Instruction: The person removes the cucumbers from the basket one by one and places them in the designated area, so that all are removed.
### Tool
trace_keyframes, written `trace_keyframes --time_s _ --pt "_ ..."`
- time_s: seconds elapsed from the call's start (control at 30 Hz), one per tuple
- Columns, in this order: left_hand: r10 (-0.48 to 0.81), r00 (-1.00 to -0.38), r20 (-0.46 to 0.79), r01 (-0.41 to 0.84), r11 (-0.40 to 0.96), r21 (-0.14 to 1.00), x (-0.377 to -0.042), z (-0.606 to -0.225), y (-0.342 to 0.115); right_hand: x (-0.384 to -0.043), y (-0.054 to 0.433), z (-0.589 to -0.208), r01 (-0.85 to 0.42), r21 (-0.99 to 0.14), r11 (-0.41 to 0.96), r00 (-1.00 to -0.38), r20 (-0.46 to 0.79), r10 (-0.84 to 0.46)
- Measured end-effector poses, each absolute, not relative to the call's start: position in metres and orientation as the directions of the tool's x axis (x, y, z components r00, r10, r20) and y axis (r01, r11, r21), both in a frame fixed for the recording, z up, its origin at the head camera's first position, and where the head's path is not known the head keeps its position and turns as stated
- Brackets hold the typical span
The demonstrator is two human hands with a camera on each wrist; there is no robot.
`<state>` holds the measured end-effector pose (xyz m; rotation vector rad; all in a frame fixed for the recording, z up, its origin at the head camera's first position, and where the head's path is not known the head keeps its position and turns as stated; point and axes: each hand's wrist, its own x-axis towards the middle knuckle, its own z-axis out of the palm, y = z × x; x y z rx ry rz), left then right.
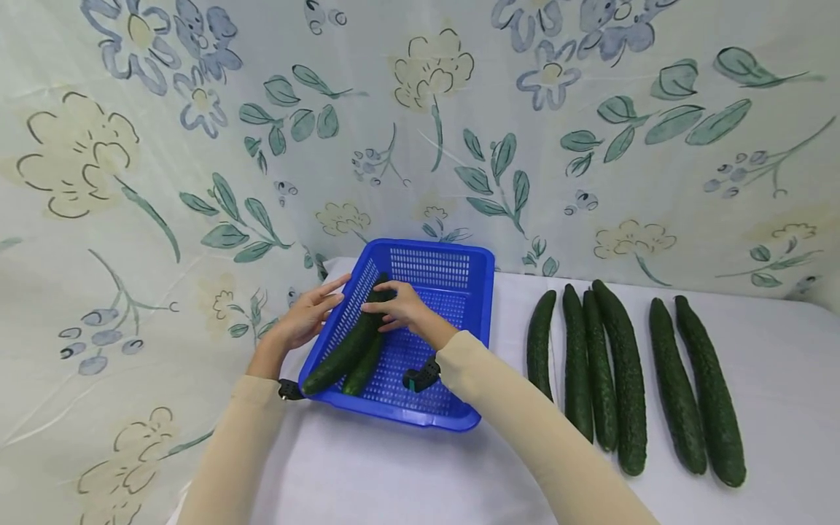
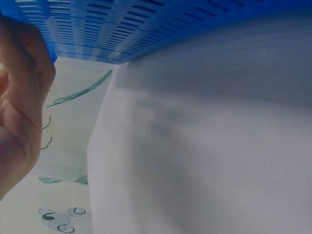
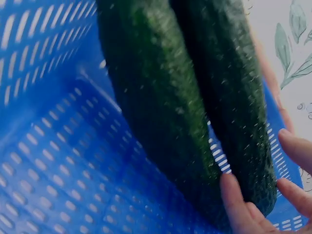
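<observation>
Two dark green cucumbers lie along the left side of a blue plastic basket (image 1: 488, 321). My right hand (image 1: 408, 308) reaches in and grips the far end of the upper cucumber (image 1: 344, 354), which leans along the left wall. In the right wrist view its fingers and thumb sit on either side of that cucumber (image 3: 234, 97). The second cucumber (image 1: 364, 368) rests lower, right beside it. At the outside of the basket's left wall is my left hand (image 1: 303, 319), fingers extended and loosely spread near the rim; the left wrist view shows it partly, beside the slotted wall (image 2: 117, 34).
Several more cucumbers lie lengthwise on the white tablecloth (image 1: 394, 474) to the right, among them a short one (image 1: 540, 339), a long curved one (image 1: 623, 379) and a pair at the far right (image 1: 712, 394). A floral cloth (image 1: 367, 160) hangs behind the table.
</observation>
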<state>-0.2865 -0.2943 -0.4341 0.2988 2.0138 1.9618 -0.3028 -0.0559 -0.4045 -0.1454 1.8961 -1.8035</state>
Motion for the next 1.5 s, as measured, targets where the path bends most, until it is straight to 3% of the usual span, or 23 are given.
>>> trace_keyframes --time_s 0.5,0.83,1.03,1.5 --pt "0.361 -0.93 -0.07 -0.062 0.036 0.997 -0.284 -0.432 -0.295 -0.302 -0.066 -0.416 0.156 -0.978 0.14 -0.892 -0.201 -0.406" --pt "0.361 -0.93 -0.07 -0.062 0.034 0.997 -0.283 -0.43 -0.295 -0.3 -0.068 -0.413 0.147 -0.98 0.133 -0.911 -0.187 -0.367" --pt "0.353 -0.933 -0.071 -0.062 0.037 0.997 -0.283 -0.431 -0.296 -0.301 -0.07 -0.411 0.192 -0.975 0.115 -0.918 -0.22 -0.33" --pt "0.369 -0.927 -0.07 -0.068 0.02 0.997 -0.286 -0.435 -0.294 -0.305 -0.06 -0.404 0.365 -0.931 0.016 -0.871 -0.347 -0.348"
